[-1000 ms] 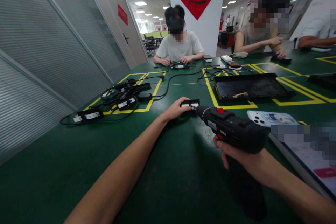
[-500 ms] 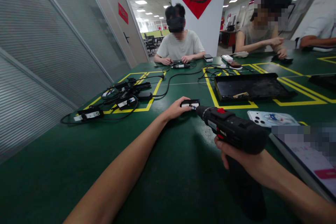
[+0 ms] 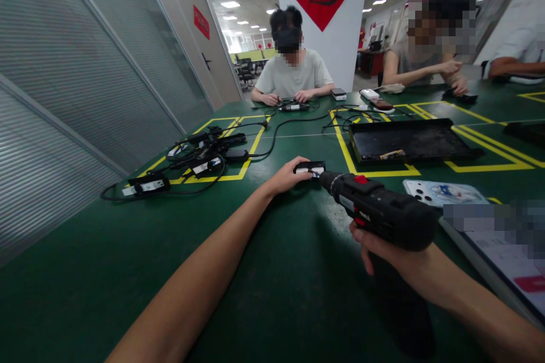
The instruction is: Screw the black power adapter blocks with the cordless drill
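My left hand (image 3: pixel 290 176) grips a small black case with white parts inside (image 3: pixel 317 166), which rests on the green table (image 3: pixel 272 272). In my right hand (image 3: pixel 385 249) is a black and red cordless drill (image 3: pixel 377 204), held by its handle. The drill's chuck points left and away from me, at the near right end of the case. Its tip meets or nearly meets the case; I cannot tell whether they touch. The fingers of my right hand wrap round the handle and are partly hidden behind the drill.
Black adapters with cables (image 3: pixel 208 153) lie piled at the left. A shallow black tray (image 3: pixel 409 142) stands beyond the drill. A phone in a patterned case (image 3: pixel 443 191) and a tablet-like device (image 3: pixel 489 255) are at the right. Across the table sit co-workers, one in a pale T-shirt (image 3: pixel 293 76).
The view has shifted very slightly. Both hands, the drill and the small case keep nearly the same places relative to each other.
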A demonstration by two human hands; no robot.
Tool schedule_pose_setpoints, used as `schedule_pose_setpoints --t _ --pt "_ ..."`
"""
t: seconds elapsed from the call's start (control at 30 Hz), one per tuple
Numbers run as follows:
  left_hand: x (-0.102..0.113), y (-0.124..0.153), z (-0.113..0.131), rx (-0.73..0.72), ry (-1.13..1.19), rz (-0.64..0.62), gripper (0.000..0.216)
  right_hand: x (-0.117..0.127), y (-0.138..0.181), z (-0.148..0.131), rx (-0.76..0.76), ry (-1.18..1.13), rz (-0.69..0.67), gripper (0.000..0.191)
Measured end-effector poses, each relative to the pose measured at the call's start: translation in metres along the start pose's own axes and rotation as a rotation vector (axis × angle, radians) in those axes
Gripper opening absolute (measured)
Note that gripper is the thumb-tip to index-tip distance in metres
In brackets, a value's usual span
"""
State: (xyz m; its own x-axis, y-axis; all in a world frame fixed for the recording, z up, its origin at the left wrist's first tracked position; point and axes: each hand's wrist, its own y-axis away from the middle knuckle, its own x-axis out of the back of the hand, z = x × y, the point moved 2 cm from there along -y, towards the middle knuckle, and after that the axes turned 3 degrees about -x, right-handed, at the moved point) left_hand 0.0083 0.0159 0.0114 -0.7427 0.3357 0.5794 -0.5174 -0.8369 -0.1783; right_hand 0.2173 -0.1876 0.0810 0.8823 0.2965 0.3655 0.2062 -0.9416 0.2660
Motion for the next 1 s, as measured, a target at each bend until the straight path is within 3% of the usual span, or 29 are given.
schedule_pose_setpoints --t 0.23,0.47,1.0 --pt "0.0001 -0.0004 -0.0016 -0.010 0.019 0.000 0.047 0.0008 0.0002 0.0047 0.009 0.071 0.013 0.041" --pt "0.0000 -0.0004 -0.0027 -0.020 0.020 0.005 0.047 0.0004 -0.0007 -0.0008 0.049 -0.073 -0.023 0.017" --pt "0.0002 -0.0001 -0.0018 -0.012 0.029 -0.017 0.049 0.0014 -0.0004 0.0036 0.035 0.025 -0.012 0.023"
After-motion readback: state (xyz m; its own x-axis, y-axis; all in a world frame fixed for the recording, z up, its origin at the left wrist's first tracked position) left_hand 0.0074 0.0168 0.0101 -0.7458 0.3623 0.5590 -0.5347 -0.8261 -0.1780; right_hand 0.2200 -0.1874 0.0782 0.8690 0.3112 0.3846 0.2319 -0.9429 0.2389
